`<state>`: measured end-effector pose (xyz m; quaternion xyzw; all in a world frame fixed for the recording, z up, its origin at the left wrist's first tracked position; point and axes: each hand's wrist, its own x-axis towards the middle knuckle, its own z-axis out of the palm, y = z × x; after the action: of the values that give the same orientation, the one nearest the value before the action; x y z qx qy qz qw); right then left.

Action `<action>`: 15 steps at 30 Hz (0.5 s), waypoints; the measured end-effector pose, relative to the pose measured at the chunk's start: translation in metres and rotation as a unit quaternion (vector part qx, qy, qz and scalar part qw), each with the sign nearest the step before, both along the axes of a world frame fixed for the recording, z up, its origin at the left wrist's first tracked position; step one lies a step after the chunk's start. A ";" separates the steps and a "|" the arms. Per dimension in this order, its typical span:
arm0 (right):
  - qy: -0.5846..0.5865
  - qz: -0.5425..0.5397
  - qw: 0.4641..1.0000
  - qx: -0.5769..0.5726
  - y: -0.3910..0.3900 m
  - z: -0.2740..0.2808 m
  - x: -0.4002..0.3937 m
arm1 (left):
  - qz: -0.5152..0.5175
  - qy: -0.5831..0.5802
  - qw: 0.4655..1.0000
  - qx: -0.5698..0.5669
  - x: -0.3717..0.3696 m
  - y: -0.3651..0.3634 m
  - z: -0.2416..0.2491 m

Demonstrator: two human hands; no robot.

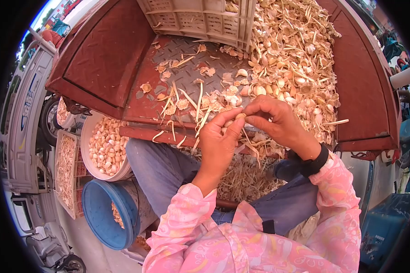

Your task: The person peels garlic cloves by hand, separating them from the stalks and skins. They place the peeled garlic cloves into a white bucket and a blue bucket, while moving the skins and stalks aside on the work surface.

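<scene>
Mid-peel: your left hand (218,141) and right hand (278,120) both pinch one garlic clove (239,116) at frame centre. Judged next: strip the skin cleanly, then drop it in the white bucket (87,132) at 9 o'clock.

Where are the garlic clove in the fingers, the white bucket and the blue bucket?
garlic clove (239,116), head view: its top, showing between the fingertips of both hands.
white bucket (87,132), head view: the left part of its rim.
blue bucket (102,214), head view: its inner wall.
</scene>
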<state>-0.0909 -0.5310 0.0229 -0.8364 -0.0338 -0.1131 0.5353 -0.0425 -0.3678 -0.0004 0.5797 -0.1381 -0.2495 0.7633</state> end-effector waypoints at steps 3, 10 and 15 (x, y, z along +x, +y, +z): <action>-0.053 0.028 0.993 -0.099 -0.004 0.005 -0.003 | 0.024 -0.139 0.988 0.062 -0.003 0.001 0.001; -0.090 0.017 0.953 -0.288 0.004 0.013 -0.018 | 0.000 -0.235 0.964 0.124 -0.005 0.006 -0.003; -0.078 0.024 0.919 -0.387 0.018 0.009 -0.035 | -0.073 -0.268 0.945 0.174 -0.013 0.014 0.000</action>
<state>-0.1259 -0.5133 0.0320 -0.9657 -0.1365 -0.1429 0.1684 -0.0551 -0.3541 -0.0001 0.7377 -0.3339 -0.1596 0.5646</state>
